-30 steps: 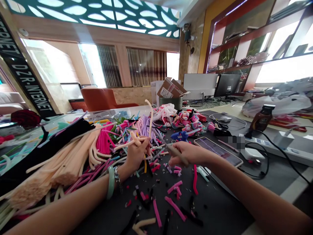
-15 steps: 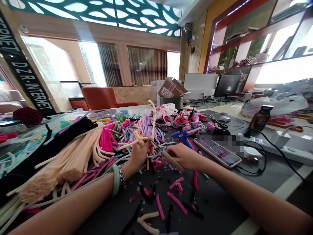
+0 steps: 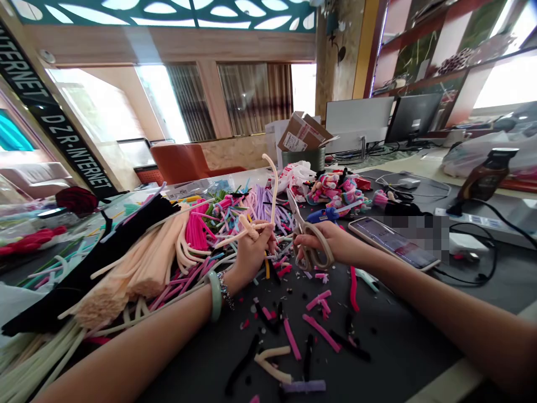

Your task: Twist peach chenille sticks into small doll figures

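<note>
My left hand [image 3: 252, 249] pinches a cream pipe cleaner [image 3: 274, 193] that is wound into a knot near the fingers. One end stands up and bends over at the top; another sticks out to the left. In my right hand [image 3: 329, 243] are scissors [image 3: 312, 246] with beige handles, my fingers closed on them. Their blades [image 3: 295, 208] point up, just right of the pipe cleaner and apart from it. Behind the right hand lies a blue glue gun [image 3: 322, 216], partly hidden.
Bundles of peach [image 3: 146, 263], black [image 3: 126, 240] and pink [image 3: 199, 226] pipe cleaners lie at left. Cut scraps [image 3: 291, 338] litter the dark table. A phone [image 3: 392, 242], a power strip [image 3: 482, 224] and a brown bottle [image 3: 489, 174] are at right; a cardboard box [image 3: 302, 133] stands behind.
The scissors have moved away from the pipe cleaner to the right and turned, so their blades now point upward. My left hand keeps its pinch. The whole view has shifted slightly.
</note>
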`<state>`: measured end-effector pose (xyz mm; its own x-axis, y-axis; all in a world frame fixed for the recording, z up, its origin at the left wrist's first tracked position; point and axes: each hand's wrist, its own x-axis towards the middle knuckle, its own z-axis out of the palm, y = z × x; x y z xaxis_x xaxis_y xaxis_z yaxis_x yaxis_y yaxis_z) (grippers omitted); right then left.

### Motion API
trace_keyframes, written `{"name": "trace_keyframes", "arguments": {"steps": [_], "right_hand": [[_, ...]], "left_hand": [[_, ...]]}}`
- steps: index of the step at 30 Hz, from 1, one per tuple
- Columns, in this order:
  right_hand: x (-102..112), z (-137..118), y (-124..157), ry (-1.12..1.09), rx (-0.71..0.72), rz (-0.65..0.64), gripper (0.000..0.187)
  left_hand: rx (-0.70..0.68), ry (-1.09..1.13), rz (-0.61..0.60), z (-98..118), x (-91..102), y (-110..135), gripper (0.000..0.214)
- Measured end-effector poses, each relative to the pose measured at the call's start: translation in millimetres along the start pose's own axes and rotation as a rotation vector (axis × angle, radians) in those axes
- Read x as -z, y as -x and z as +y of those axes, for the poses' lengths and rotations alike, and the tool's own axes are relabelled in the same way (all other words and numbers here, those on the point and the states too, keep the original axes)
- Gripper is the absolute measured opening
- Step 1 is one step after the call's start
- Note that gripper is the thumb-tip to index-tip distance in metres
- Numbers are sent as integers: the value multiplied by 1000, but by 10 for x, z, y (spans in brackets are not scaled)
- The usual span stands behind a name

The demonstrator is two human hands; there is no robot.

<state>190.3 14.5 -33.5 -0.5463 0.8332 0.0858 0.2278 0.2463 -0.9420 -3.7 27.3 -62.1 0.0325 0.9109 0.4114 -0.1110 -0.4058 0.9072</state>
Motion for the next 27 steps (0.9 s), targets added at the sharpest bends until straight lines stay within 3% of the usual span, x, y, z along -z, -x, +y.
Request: {"name": "trace_keyframes", "arguments": {"steps": [7, 15, 23, 27], "right_hand": [[-33, -22, 12, -31, -97, 70, 33], [-25, -28, 22, -125, -69, 52, 30], [-49, -14, -4, 32, -68, 64, 41], [-24, 30, -6, 311, 6, 147, 40]], "left_hand": [[14, 53, -26, 26, -12, 18, 19], [-9, 61, 13, 31, -14, 9, 17], [10, 62, 63, 87, -24, 8, 24], [16, 69, 73, 108, -24, 2, 24]]}}
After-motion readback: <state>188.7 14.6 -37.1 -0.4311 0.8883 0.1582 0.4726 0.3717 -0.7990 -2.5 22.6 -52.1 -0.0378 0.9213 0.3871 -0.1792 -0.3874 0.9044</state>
